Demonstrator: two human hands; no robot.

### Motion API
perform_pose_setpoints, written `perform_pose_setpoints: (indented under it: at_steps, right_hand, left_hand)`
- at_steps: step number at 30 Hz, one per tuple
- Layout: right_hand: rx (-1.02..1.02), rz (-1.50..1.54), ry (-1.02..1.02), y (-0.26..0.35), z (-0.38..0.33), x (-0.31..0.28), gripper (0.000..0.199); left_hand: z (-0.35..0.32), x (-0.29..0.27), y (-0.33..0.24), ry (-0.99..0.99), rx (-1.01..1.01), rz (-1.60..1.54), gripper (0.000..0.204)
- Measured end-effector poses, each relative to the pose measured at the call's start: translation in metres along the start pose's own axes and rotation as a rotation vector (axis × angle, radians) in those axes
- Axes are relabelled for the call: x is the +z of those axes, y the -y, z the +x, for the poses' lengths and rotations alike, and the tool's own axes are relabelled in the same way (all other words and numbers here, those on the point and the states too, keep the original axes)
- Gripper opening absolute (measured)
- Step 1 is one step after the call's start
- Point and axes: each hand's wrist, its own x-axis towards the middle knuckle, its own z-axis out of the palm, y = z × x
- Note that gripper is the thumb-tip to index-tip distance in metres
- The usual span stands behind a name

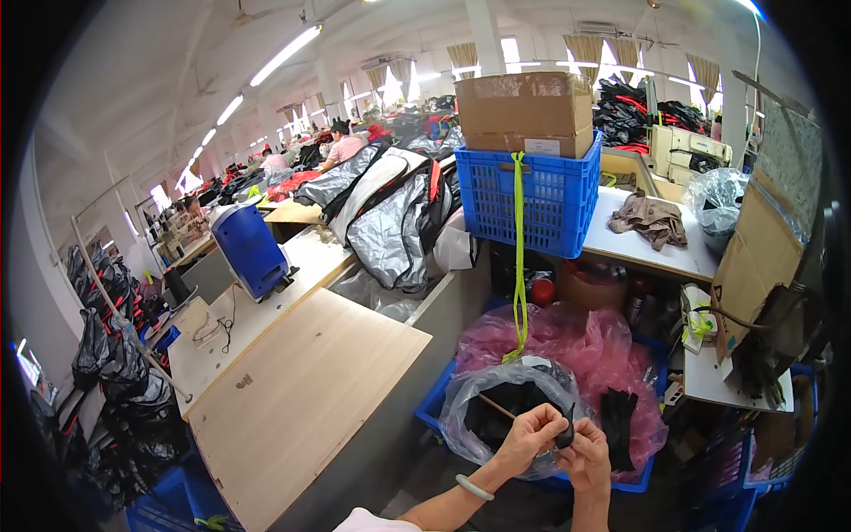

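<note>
My left hand, with a pale bangle at its wrist, pinches one side of a small black strip. My right hand grips the same strip from the other side, its fingertips close to the left ones. From the left fingers a thin brown stick juts out toward the upper left; its lower end is hidden by the hand. Behind both hands a clear plastic bag lies open with black pieces inside. To the right, several black strips lie on pink plastic sheeting.
A blue crate holds the bags. Above it stands another blue crate bearing a cardboard box, with a yellow-green strap hanging down. A wooden board is at left, a white table at right. Coworkers sit far back.
</note>
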Motion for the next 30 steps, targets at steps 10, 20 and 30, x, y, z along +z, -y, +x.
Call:
perform_pose_setpoints:
  at_steps: [10, 20, 30]
  right_hand:
    - [0.170, 0.093, 0.204, 0.002, -0.004, -0.005, 0.011]
    - [0.013, 0.015, 0.105, 0.006, -0.010, -0.011, 0.006]
    - [0.047, 0.219, 0.097, -0.011, -0.031, -0.042, 0.014]
  left_hand:
    - [0.004, -0.001, 0.001, 0.109, -0.046, 0.023, 0.011]
    - [0.003, 0.018, 0.010, -0.002, 0.024, 0.061, 0.009]
    - [-0.013, 0.003, 0.033, 0.108, 0.032, 0.324, 0.020]
